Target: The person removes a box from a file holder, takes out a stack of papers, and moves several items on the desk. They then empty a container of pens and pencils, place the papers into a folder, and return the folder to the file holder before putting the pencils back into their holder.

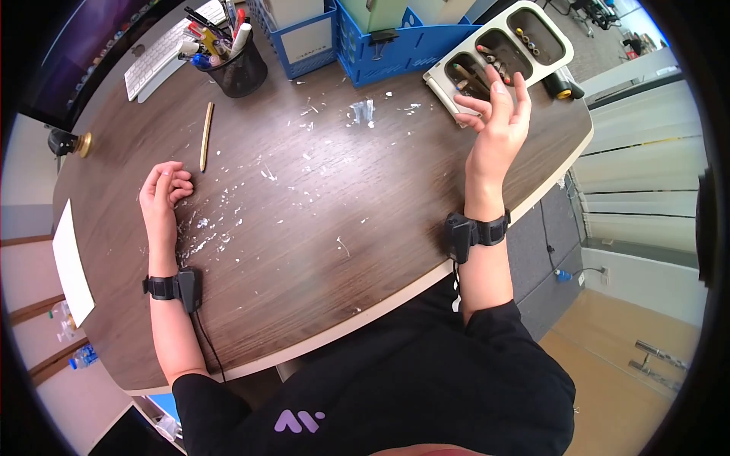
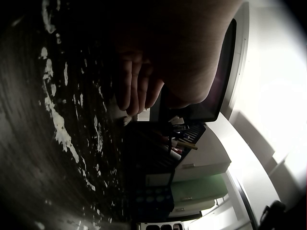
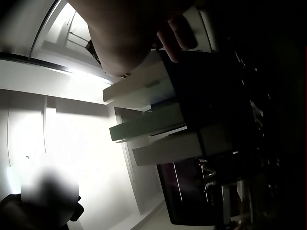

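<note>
My left hand [image 1: 161, 188] rests on the left of the dark wooden desk, fingers loosely bent with nothing in them. Just beyond it lies a wooden pencil [image 1: 206, 137], apart from the fingertips. White scraps [image 1: 204, 223] are scattered beside this hand, and also show along the desk in the left wrist view. At the far right, my right hand [image 1: 498, 133] is held up with fingers spread and nothing gripped. It overlaps the near edge of a pale tray [image 1: 566, 47] whose compartments hold small items [image 1: 526, 42]. In the right wrist view this hand is mostly in shadow.
A black mesh pen cup [image 1: 242, 72] stands at the back left near a keyboard [image 1: 156, 61] and monitor [image 1: 46, 45]. Blue file holders [image 1: 411, 52] line the back. A whitish patch [image 1: 363, 112] lies before them. A white sheet [image 1: 72, 262] lies at the left edge.
</note>
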`<state>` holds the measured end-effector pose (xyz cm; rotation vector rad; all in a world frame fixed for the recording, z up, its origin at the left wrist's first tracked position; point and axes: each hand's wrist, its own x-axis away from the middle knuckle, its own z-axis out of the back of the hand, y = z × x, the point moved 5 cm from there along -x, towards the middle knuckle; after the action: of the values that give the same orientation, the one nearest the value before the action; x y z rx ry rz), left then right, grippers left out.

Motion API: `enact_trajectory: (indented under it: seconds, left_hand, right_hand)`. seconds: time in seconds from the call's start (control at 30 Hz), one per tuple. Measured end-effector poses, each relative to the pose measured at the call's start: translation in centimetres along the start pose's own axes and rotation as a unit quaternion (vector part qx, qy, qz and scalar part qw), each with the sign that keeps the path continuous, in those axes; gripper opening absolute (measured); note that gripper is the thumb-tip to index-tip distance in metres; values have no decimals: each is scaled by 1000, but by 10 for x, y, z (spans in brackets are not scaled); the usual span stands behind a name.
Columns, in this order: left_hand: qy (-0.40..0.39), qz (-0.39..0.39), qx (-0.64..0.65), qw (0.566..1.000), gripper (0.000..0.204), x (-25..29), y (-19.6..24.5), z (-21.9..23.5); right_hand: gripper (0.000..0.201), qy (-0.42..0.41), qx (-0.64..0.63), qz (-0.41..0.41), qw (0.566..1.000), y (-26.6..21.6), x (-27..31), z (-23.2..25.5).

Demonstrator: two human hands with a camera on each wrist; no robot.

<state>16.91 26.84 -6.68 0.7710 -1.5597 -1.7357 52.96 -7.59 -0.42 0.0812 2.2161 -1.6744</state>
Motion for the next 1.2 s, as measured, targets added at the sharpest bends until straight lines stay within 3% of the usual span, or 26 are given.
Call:
enact_trajectory:
  seconds: [0.13, 0.23, 0.37, 0.47, 0.63, 0.73, 0.87, 0.9, 1.03, 1.13, 1.2]
  left_hand:
    - [1, 0, 0, 1000, 28, 0, -1, 0]
    - [2, -2, -2, 1000, 28, 0, -1, 1]
    - [0, -2, -3, 1000, 28, -1, -1, 1]
    - [-2, 0, -3, 1000, 28, 0, -1, 1]
    - [-1, 2, -5, 1000, 28, 0, 1, 0]
    - [-6, 3, -1, 1000, 28, 0, 0, 0]
    - [-1, 3, -3, 1000, 27, 1, 2, -2]
    - [2, 3, 1, 1000, 27, 1, 3, -3]
    - [5, -1, 13, 1000, 25, 1, 3, -3]
    - [-4, 9, -32, 999, 24, 0, 4, -6]
    - [2, 34, -141, 989, 24, 4, 14, -16]
  right_hand:
    - [53, 5, 24, 10, 1000, 2, -5, 2]
    - [47, -11, 80, 73, 994, -6, 5, -4]
    - [40, -148, 73, 161, 973, -14, 36, -32]
    - [40, -206, 129, 223, 944, -17, 50, -47]
    - [37, -181, 109, 154, 965, -7, 46, -43]
    - [33, -126, 101, 52, 985, -3, 37, -37]
    - [57, -95, 74, -36, 992, 12, 25, -27]
    - [68, -109, 78, -53, 990, 18, 22, -24]
    - [66, -172, 75, -92, 978, 28, 26, -31]
    - [57, -249, 84, -131, 956, 33, 39, -43]
    - [46, -285, 104, -154, 941, 32, 49, -50]
